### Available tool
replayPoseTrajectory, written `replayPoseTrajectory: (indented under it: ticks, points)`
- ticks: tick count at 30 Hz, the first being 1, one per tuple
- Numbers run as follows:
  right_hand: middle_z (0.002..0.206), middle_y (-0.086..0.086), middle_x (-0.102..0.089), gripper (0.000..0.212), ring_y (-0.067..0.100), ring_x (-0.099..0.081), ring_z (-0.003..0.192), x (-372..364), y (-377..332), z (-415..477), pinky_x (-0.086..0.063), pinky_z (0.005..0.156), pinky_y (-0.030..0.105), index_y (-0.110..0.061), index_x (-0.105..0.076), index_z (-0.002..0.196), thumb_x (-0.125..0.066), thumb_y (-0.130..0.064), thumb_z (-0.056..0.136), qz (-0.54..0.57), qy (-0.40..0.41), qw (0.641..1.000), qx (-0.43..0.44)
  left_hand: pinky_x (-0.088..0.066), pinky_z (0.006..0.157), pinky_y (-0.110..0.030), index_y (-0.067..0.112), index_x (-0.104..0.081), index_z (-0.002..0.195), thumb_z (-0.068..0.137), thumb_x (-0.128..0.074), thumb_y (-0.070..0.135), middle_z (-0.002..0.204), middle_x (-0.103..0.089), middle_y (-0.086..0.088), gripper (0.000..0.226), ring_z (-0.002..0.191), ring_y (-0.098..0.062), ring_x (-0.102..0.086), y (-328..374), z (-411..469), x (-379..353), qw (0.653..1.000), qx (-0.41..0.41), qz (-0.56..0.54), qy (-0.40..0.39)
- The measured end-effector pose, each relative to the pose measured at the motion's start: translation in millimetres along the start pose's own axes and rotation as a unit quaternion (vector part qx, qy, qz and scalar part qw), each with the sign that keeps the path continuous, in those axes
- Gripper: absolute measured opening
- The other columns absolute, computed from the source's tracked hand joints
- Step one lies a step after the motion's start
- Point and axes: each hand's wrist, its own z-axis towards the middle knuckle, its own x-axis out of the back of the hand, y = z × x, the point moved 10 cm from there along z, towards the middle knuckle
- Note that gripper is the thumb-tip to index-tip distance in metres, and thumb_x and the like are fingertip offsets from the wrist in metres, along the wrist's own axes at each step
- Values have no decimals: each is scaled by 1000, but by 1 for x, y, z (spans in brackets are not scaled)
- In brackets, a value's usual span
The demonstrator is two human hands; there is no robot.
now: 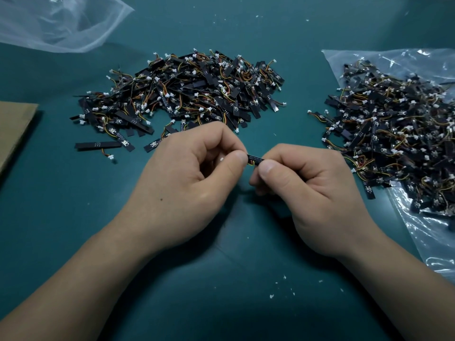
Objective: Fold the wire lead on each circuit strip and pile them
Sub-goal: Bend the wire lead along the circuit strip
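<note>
A black circuit strip (255, 159) is held just above the teal mat (73, 205), pinched at one end by the left hand (194, 175) and at the other by the right hand (302, 183), fingers curled tight. Its orange-yellow wire lead (250, 163) loops under the strip. Beyond the strip lies a pile of strips (182, 92); right of it, another heap (398, 129) sits on a clear plastic bag (423, 232).

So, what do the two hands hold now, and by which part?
One circuit strip, pinched between both hands: left hand at its left end, right hand at its right end.
</note>
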Motion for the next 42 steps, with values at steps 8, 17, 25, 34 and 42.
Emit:
replayPoseTrajectory:
  ticks: [8,17,25,34,42]
  points:
    - [68,-4,-69,25,20,-65,66,-2,2,1,-50,63,42,-20,-74,78,-58,-26,97,7,-10,1000,-10,-33,46,-26,21,-61,84,94,-54,31,54,-53,-1,16,45,-15,-41,0,-1,-3,1000,4,14,-4]
    - [64,-1,-62,37,20,-59,62,-5,-5,0,-46,61,35,-19,-69,71,-47,-31,98,0,-30,999,22,-29,49,-20,20,-63,86,96,-57,24,53,-46,6,12,47,-7,-36,10,-2,3,999,-40,4,12]
    - [52,7,-57,41,22,-53,49,-4,-1,-2,-40,52,41,-18,-67,61,-48,-34,93,-24,-20,999,12,-35,49,-24,19,-63,82,93,-58,22,54,-51,-2,13,48,-18,-44,9,-3,-2,999,-43,2,-17]
    - [48,9,-37,48,20,-34,46,-13,-3,-4,-29,47,39,-4,-43,52,-44,-30,92,-2,-89,996,31,-35,51,-22,21,-67,87,92,-60,22,58,-53,3,8,50,-12,-45,10,-3,1,998,-56,-1,2]
    - [60,-3,-45,26,12,-37,52,28,8,0,-32,48,20,-19,-62,121,-42,-11,106,200,121,972,9,-45,80,-30,25,-72,99,89,-61,18,90,-61,14,16,85,-9,-55,-2,-4,56,957,-27,163,237]
